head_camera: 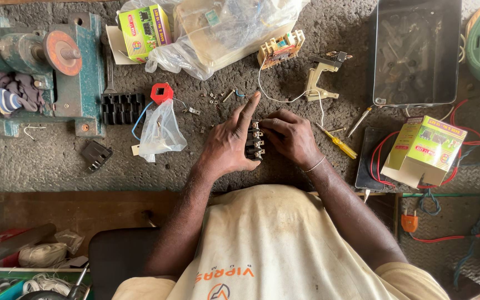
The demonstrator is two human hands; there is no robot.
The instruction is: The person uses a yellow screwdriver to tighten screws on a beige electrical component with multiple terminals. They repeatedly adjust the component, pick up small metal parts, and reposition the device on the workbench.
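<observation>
black plastic terminal block (255, 142) with metal screw tabs sits between both hands on the rough grey bench (45, 161), long axis running toward and away from the person. left hand (228, 145) presses against its left side, fingers curled on it, index finger stretched out flat beyond its far end. right hand (291, 136) closes on its right side, fingertips pinched at the upper tabs; whether a small screw is in that pinch cannot be told. both hands equally near, touching it.

around: loose screws and small metal bits (213, 99) just past the left index finger; clear plastic bag (161, 132) with a red part (161, 92) to the left; yellow-handled screwdriver (339, 143) just right of the right hand; thin white wire (284, 100) looping beyond. nothing lies over the block itself.
</observation>
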